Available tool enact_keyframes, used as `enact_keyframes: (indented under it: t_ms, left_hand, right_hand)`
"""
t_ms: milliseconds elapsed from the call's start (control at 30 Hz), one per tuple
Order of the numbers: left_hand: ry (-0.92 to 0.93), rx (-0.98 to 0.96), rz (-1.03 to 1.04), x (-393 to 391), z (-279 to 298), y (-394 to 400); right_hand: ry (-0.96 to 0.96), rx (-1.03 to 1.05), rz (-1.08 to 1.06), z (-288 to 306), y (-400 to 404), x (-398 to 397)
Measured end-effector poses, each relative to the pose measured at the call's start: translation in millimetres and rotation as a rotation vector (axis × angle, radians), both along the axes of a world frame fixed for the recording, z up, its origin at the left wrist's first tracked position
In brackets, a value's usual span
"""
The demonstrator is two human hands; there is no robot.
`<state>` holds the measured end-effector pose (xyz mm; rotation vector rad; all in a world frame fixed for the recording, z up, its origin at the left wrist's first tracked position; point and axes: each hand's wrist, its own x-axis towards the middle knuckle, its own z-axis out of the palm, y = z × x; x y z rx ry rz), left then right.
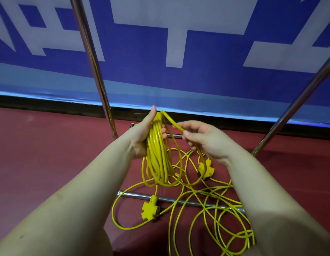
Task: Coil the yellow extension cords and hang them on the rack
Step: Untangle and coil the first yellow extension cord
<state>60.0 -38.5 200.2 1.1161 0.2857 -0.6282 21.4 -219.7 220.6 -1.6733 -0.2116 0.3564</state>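
Observation:
My left hand (pixel 142 133) grips a coil of yellow extension cord (pixel 158 159), several loops hanging down from its palm. My right hand (pixel 203 139) pinches the free strand of the same cord (pixel 176 124) just right of the coil's top. More yellow cord lies loose and tangled on the red floor (pixel 212 209) below my hands. Two yellow three-way socket ends show: one (pixel 149 209) by the rack's low bar, another (pixel 205 168) under my right wrist.
The metal rack has two slanted chrome uprights, the left upright (pixel 94 67) and the right upright (pixel 293 109), plus a low crossbar (pixel 179 200) on the floor. A blue and white banner (pixel 179 52) fills the wall behind. The red floor (pixel 40 145) spreads to the left.

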Motion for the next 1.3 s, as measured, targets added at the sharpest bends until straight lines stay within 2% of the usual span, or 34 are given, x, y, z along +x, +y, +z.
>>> enact_keyframes:
  t_ms: [167,333,467,533,633,700,767,833,967,1033,1167,1300]
  left_hand:
    - [-0.018,0.029,-0.01,1.1,-2.8,-0.9]
    - [0.005,-0.028,0.048,4.3,-2.1,-1.3]
    - [0.016,-0.08,0.118,9.7,-1.4,3.4]
    - [-0.017,-0.099,0.169,13.2,-0.7,7.6]
    - [-0.039,-0.129,0.288,17.7,0.8,14.5]
    - [-0.066,-0.076,0.344,17.4,1.0,17.2]
    - [-0.111,0.008,0.353,17.0,-1.5,19.3]
    - [-0.18,0.08,0.346,15.7,-3.7,21.1]
    - [-0.402,0.282,0.231,5.8,-1.3,17.3]
    - [-0.479,0.376,0.115,-3.1,1.9,11.5]
    - [-0.526,0.374,-0.06,-16.5,3.6,-1.4]
    - [-0.503,0.357,-0.122,-20.1,-1.8,-10.7]
  right_hand:
    - [-0.043,-0.169,0.083,-0.6,1.5,-2.3]
    - [-0.088,-0.238,0.059,0.6,3.5,-4.7]
    - [0.037,-0.257,0.073,2.0,0.5,-4.4]
    - [0.122,-0.404,0.171,2.3,-5.0,-5.9]
    - [0.174,-0.802,0.337,-3.3,-12.6,-8.8]
    - [0.232,-0.876,0.317,-6.6,-17.4,-7.1]
    - [0.296,-0.787,0.19,-3.8,-21.3,-4.8]
    - [0.322,-0.58,-0.012,1.8,-24.1,-2.0]
    - [0.489,0.189,-0.361,12.2,-19.3,4.2]
    - [0.555,0.446,-0.467,13.6,-14.3,7.0]
    - [0.647,0.746,-0.636,8.1,-6.7,9.9]
    - [0.669,0.862,-0.684,2.7,-1.2,10.8]
